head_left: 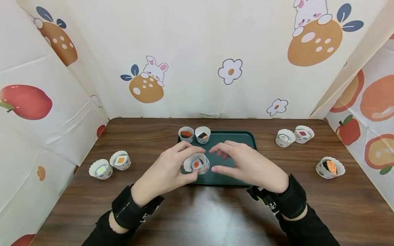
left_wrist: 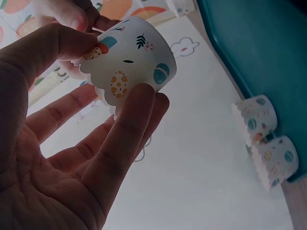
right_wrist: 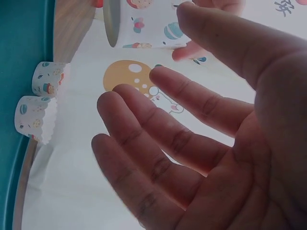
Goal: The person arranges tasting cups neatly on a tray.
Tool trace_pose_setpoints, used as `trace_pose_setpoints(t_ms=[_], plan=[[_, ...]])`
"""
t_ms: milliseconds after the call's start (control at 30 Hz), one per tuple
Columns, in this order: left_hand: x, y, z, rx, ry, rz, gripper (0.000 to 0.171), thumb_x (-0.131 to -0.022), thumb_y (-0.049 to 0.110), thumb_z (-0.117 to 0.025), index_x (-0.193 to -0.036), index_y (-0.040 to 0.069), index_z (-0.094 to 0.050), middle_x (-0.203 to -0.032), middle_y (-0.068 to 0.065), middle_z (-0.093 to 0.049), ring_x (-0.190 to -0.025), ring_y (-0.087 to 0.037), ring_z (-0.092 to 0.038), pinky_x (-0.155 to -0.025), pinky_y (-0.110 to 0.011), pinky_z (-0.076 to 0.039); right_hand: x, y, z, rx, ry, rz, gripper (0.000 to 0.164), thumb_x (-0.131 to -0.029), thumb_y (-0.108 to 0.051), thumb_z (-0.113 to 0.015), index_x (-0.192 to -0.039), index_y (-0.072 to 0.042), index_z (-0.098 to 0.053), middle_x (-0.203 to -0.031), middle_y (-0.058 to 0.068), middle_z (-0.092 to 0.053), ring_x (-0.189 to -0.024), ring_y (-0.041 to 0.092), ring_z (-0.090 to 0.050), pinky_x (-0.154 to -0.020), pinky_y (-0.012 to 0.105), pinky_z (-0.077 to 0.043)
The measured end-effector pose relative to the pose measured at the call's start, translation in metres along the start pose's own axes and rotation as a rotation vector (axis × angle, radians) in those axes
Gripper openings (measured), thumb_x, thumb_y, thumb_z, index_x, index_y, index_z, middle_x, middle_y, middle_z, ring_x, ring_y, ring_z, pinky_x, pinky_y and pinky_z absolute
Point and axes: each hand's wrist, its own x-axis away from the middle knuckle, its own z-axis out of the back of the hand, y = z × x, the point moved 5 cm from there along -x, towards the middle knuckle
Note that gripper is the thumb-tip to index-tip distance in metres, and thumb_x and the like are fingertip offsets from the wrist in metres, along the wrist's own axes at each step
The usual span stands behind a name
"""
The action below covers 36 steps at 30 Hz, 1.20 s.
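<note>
A white paper cup (head_left: pixel 201 164) with a scalloped rim holds a sushi piece (head_left: pixel 196 164) topped with an orange square. My left hand (head_left: pixel 172 165) grips this cup between thumb and fingers, above the dark green tray (head_left: pixel 231 176). In the left wrist view the cup (left_wrist: pixel 136 60) shows printed cupcakes and leaves. Just right of it my right hand (head_left: pixel 243 162) holds nothing, its fingers extended and slightly bent toward the cup. Two more cups, one with red-topped sushi (head_left: pixel 186 134) and one with dark-wrapped sushi (head_left: pixel 202 135), stand at the tray's back left corner.
On the wooden table (head_left: pixel 215 215), a green-centred sushi cup (head_left: pixel 101 169) and an orange-centred one (head_left: pixel 120 160) stand at left. Two cups, a pale one (head_left: pixel 284 138) and a red-centred one (head_left: pixel 303 134), are at back right. An orange-topped sushi cup (head_left: pixel 330 167) is farther right. Printed curtains (head_left: pixel 197 85) surround the table.
</note>
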Motion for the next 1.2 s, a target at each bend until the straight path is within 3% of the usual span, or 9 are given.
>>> trace_pose_setpoints(t_ms=[400,867,1200], plan=[[-0.006,0.009,-0.012,0.024,0.019,-0.042,0.051,-0.089,0.017,-0.083,-0.137,0.016,-0.069,-0.116,-0.001,-0.068,-0.083,-0.010,-0.062,-0.068,-0.017,-0.051,-0.003,-0.001,-0.002,-0.063,0.008,0.021,0.036,-0.097,-0.034,-0.082,-0.127,-0.018,-0.072,-0.105,-0.011,-0.071,-0.094,0.004,-0.067,-0.084,0.029,-0.060],[-0.007,0.006,-0.019,0.067,-0.002,-0.010,0.067,-0.086,0.018,-0.091,-0.142,0.011,-0.056,-0.127,-0.007,-0.067,-0.091,-0.012,-0.065,-0.076,-0.020,-0.058,-0.007,0.001,-0.003,-0.101,0.044,0.061,0.041,-0.093,-0.024,-0.085,-0.131,-0.012,-0.072,-0.100,-0.009,-0.073,-0.090,0.002,-0.070,-0.078,0.025,-0.059],[-0.008,0.003,-0.023,0.093,0.022,0.002,0.073,-0.080,0.001,-0.092,-0.142,0.008,-0.053,-0.127,-0.009,-0.064,-0.107,-0.018,-0.069,-0.082,-0.022,-0.063,-0.008,0.005,-0.003,-0.128,0.016,0.047,0.048,-0.094,-0.016,-0.085,-0.138,-0.012,-0.067,-0.110,-0.004,-0.074,-0.099,0.009,-0.074,-0.086,0.034,-0.063]])
